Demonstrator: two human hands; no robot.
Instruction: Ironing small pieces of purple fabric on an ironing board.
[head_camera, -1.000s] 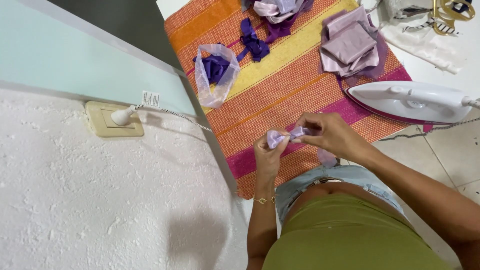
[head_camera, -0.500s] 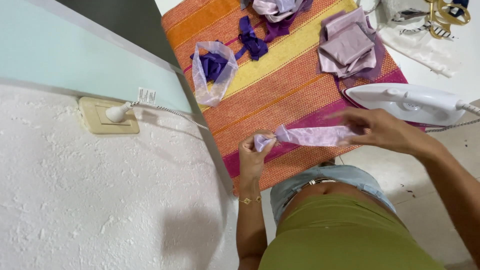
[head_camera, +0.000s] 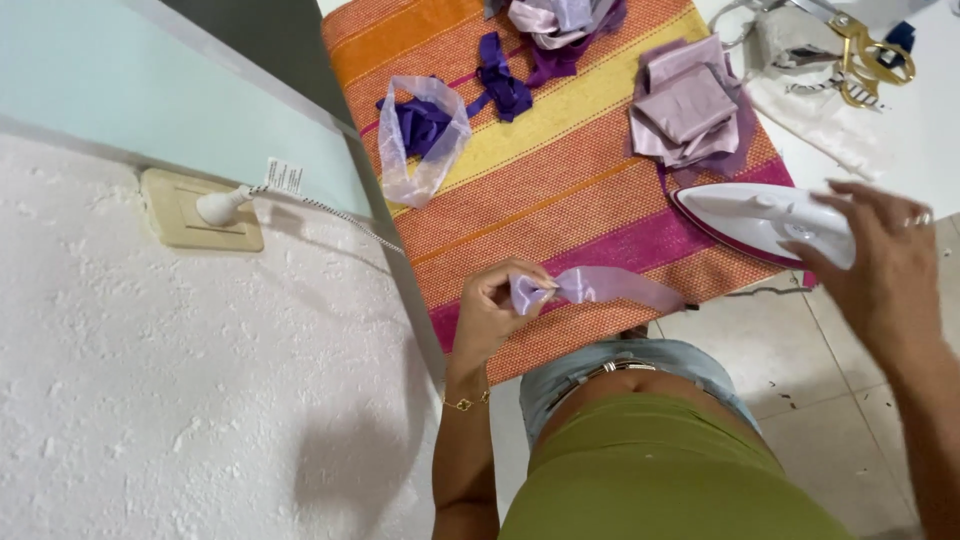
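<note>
My left hand (head_camera: 497, 308) pinches one end of a pale lilac ribbon strip (head_camera: 610, 287), which lies stretched to the right across the striped orange, yellow and pink cloth (head_camera: 560, 190). My right hand (head_camera: 880, 260) hovers with its fingers spread just right of a white iron (head_camera: 765, 220). That iron rests flat at the cloth's right edge. I cannot tell whether the fingertips touch the iron.
A sheer ribbon loop with dark purple scraps (head_camera: 420, 135) lies at the left. Folded mauve fabric (head_camera: 690, 105) and more purple ribbons (head_camera: 560, 25) sit farther back. Gold scissors (head_camera: 865, 60) lie top right. A plug in a wall socket (head_camera: 205, 208) feeds a cord.
My right hand let go of the ribbon's right end and moved right to the iron. The left hand keeps its end; the strip now lies on the cloth.
</note>
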